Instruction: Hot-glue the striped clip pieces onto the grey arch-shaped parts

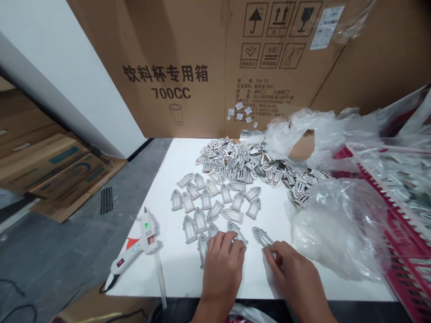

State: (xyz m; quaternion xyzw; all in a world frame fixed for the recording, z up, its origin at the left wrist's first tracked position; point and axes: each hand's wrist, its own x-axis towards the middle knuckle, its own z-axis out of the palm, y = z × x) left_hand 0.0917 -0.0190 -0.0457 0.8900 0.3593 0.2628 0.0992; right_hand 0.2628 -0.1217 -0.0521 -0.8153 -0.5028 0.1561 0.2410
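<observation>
Head view, with the white tabletop (pixel 178 282) as our clock face, shows us the right hand (pixel 291 264) at four o'clock, thumb and fingers nearly closed in a pinch on the lower end of a grey piece (pixel 261 235). At six, we see the left hand (pixel 224 258) half curled, fingertips on a second grey piece (pixel 237 232); we cannot tell whether it grips. The pinched piece lies tilted, its pointed end toward eleven, with a grey rim and a paler panel. Similar laid-out pieces (pixel 205 198) spread from the middle toward ten, and we find a heap (pixel 232 159) of white-and-dark patterned pieces at twelve. At three, a clear plastic bag (pixel 336 229) bulges, its contents too hazy for us to name; just beyond, a pink slatted crate (pixel 399 267) holds greyish pieces under clear film. We see a glue gun (pixel 143 242) at eight and a printed carton (pixel 188 40) beyond twelve.
</observation>
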